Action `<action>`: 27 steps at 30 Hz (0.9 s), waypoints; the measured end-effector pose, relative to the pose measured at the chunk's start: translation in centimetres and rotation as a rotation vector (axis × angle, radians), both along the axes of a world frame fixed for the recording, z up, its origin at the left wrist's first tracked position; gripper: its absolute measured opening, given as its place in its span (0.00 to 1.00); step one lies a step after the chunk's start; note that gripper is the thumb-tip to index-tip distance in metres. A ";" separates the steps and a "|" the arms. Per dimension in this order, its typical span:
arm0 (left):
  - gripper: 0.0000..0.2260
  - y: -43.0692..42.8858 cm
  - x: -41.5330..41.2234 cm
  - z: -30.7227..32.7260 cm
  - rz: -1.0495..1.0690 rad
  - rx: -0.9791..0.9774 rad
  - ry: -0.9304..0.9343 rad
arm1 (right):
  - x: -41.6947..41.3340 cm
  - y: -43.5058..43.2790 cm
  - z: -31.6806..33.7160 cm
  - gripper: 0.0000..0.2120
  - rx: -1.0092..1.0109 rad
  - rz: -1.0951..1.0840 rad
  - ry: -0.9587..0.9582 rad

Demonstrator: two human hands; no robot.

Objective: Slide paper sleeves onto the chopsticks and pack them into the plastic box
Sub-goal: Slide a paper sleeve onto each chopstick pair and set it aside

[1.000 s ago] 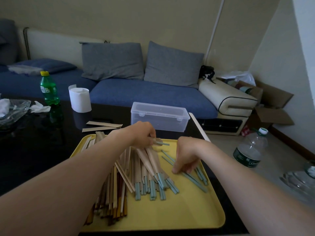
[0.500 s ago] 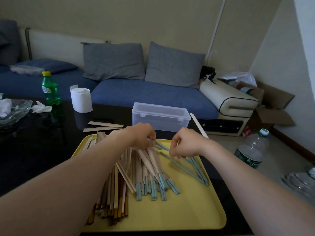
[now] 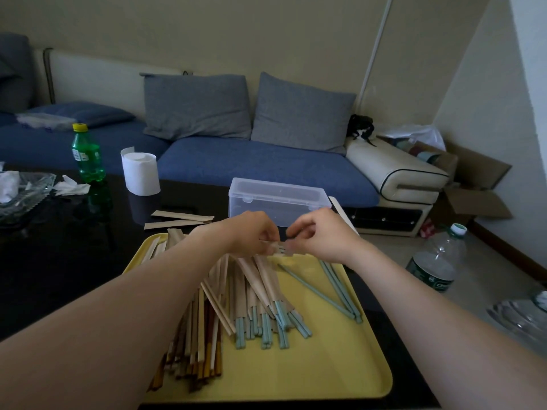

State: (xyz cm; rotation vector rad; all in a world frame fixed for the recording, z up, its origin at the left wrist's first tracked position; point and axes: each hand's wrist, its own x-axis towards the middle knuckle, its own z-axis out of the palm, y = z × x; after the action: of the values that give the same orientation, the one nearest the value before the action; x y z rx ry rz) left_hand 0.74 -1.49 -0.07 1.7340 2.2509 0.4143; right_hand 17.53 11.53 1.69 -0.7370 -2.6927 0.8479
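Observation:
My left hand [image 3: 251,233] and my right hand [image 3: 321,235] meet above the far edge of the yellow tray [image 3: 340,371], just in front of the closed clear plastic box [image 3: 278,201]. Between their fingertips they pinch a pair of light blue chopsticks [image 3: 281,249]; the left hand's fingers also hold a paper sleeve, mostly hidden. On the tray lie a pile of sleeved blue chopsticks [image 3: 263,297], several wooden chopsticks [image 3: 201,335] at the left, and loose blue chopsticks [image 3: 340,288] at the right.
Two empty paper sleeves [image 3: 180,218] lie on the black table behind the tray. A green bottle [image 3: 87,155], a paper roll [image 3: 139,170] and a glass dish [image 3: 20,190] stand at the far left. A water bottle [image 3: 435,261] stands on the floor to the right.
My right hand rose from the loose blue chopsticks on the tray with a pair and brought it up to my left hand; both hands now meet in front of the box.

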 end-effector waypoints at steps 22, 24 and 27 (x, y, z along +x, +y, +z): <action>0.28 -0.5 0.7 1.4 0.069 -0.077 -0.153 | -1.2 -3.2 0.5 0.05 -0.234 -0.022 -0.204; 0.27 -0.6 0.7 1.4 0.102 -0.059 -0.091 | -1.4 -3.4 0.8 0.05 -0.223 -0.044 -0.212; 0.26 -0.8 0.3 1.4 0.213 -0.005 0.066 | -1.9 -3.8 1.0 0.10 -0.201 -0.121 -0.296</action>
State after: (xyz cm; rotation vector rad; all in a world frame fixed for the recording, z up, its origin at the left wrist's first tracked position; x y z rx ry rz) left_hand 1.01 -2.28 1.33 1.5315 2.4920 0.3994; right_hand 15.64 7.75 2.70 -1.1398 -2.8028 1.0637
